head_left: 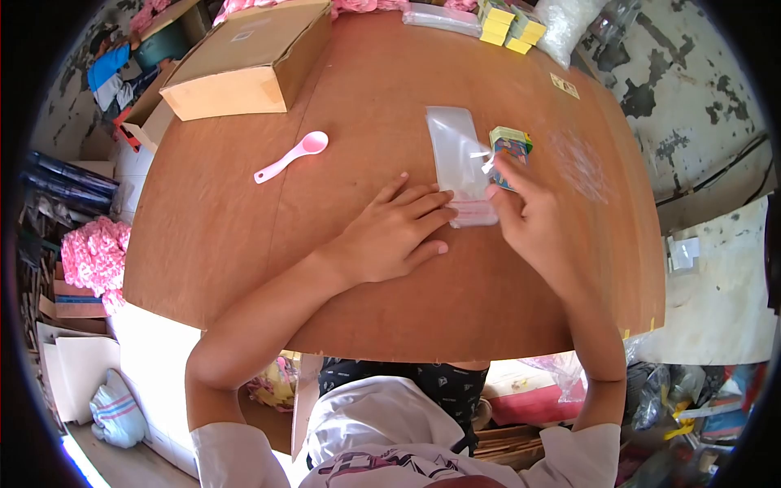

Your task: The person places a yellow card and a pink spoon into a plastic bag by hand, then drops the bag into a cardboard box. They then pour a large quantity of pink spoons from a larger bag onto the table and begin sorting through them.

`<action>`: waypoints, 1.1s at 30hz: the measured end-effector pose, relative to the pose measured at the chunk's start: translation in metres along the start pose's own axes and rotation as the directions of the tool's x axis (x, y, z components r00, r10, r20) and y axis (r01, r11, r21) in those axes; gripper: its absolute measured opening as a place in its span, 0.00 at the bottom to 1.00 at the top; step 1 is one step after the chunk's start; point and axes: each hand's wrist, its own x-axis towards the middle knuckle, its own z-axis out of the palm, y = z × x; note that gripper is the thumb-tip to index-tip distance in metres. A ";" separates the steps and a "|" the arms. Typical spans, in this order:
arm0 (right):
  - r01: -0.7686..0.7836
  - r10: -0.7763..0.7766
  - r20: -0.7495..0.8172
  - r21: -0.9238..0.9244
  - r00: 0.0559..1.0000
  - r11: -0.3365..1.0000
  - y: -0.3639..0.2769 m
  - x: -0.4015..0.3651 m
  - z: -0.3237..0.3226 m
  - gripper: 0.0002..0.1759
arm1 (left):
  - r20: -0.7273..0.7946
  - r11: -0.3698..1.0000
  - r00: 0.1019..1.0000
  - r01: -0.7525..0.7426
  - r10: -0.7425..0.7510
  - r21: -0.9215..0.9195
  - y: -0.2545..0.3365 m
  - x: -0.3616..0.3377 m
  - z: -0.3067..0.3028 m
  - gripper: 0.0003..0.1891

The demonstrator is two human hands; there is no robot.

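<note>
A clear plastic bag (454,146) lies flat on the brown table (366,89), with a pinkish strip at its near end. My left hand (394,232) rests palm down with fingers spread, its fingertips on the left edge of that strip. Over the right side of the bag, my right hand (527,203) pinches a small white piece (488,165) between thumb and forefinger. Just beyond the right fingers is a small colourful box (511,145), partly hidden by them. A pink spoon (293,157) lies to the left.
A large cardboard box (236,65) stands at the table's back left. Yellow stacks (508,28) and a bag of white material (563,28) are at the back right. Beyond the left side, another person (114,77) is near a dark tub. Pink bundles (96,254) lie left of the table.
</note>
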 end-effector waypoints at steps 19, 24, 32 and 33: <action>0.413 -0.395 -0.216 0.047 0.893 0.910 0.018 -0.009 0.001 0.19 | -0.431 0.939 0.902 -0.157 0.011 -0.306 0.011 -0.002 -0.034 0.08; 0.239 -0.270 -0.016 -0.415 0.963 0.878 0.064 0.005 -0.021 0.16 | -0.077 0.166 0.921 -0.013 -0.382 -0.986 0.008 -0.010 -0.047 0.12; 0.174 -0.190 -0.100 -0.150 0.977 0.973 0.085 0.012 -0.019 0.11 | 0.278 -0.103 0.771 0.269 -0.573 -0.958 0.005 -0.006 -0.050 0.17; 0.218 -0.246 -0.156 -0.174 0.957 0.960 0.081 0.013 -0.019 0.10 | 0.277 -0.103 0.771 0.267 -0.574 -0.958 0.003 -0.006 -0.048 0.17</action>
